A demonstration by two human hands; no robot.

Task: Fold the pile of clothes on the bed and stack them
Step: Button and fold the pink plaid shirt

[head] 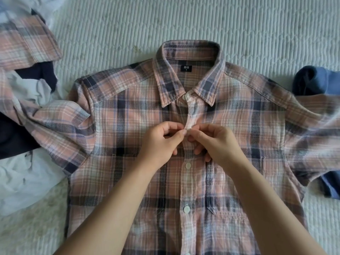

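A plaid shirt [128,129] is lying face up on the bed [202,21] — both hands, left [160,142] and right [213,142], are pinching its placket below the collar. The black neck label [186,68] is showing two small white squares — its writing too small to read.

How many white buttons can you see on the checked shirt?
4: one button at the collar, one just below the hands, one lower on the placket, one cut off at the bottom edge. The hands may hide another.
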